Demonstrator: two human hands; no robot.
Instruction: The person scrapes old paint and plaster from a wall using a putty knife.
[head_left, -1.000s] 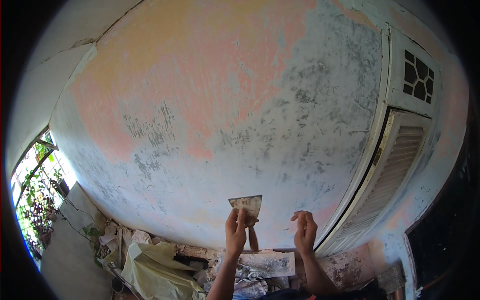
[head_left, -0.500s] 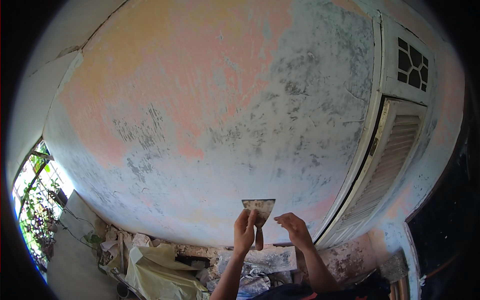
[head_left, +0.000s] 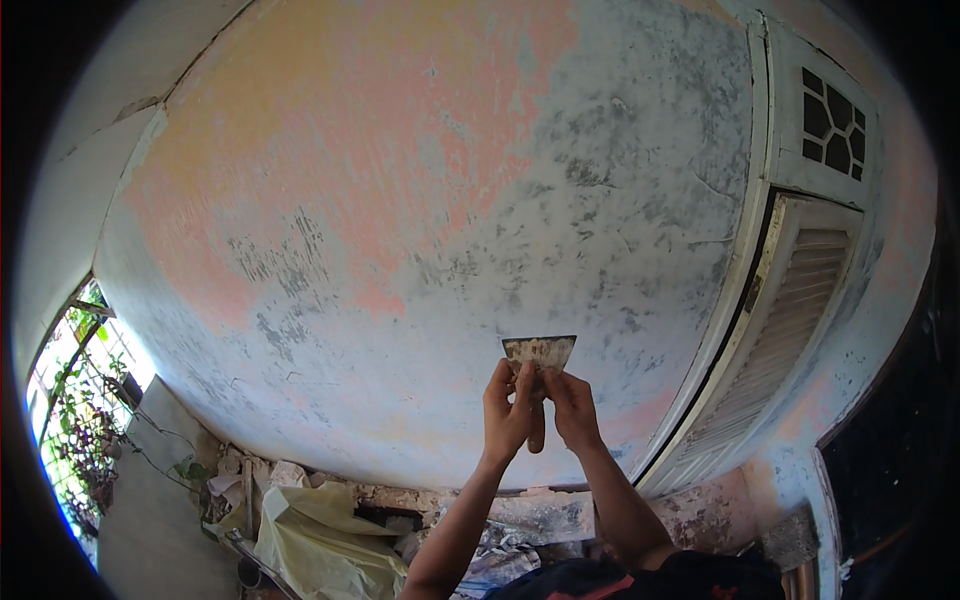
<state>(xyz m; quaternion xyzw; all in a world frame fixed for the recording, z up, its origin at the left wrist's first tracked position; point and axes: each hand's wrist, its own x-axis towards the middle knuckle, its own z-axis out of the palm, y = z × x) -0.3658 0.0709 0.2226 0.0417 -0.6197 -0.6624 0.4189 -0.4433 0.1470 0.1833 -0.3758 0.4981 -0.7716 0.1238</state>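
Both hands are up in front of the patchy wall [head_left: 430, 210], close together around a putty knife [head_left: 541, 350]. Its wide, stained blade points up, with a dark straight top edge, and its brown handle hangs below. My left hand [head_left: 507, 410] is closed on the blade's lower left part, thumb across the front. On the other side, my right hand [head_left: 574, 408] has its fingertips pinched at the blade's lower right, near the neck. The fingers partly hide where blade and handle meet. Pink, ochre and grey-white patches cover the wall.
A white louvered door [head_left: 790, 330] stands along the right. Pale yellow plastic sheeting [head_left: 310, 540] lies among rubble at the wall's foot. To the left are a grey slab [head_left: 165, 490] and plants at a bright grille [head_left: 85, 400]. A rough block [head_left: 790, 538] sits low right.
The putty knife has risen and shifted slightly right in my left hand. My right hand, apart from it before, has come in and now touches it.
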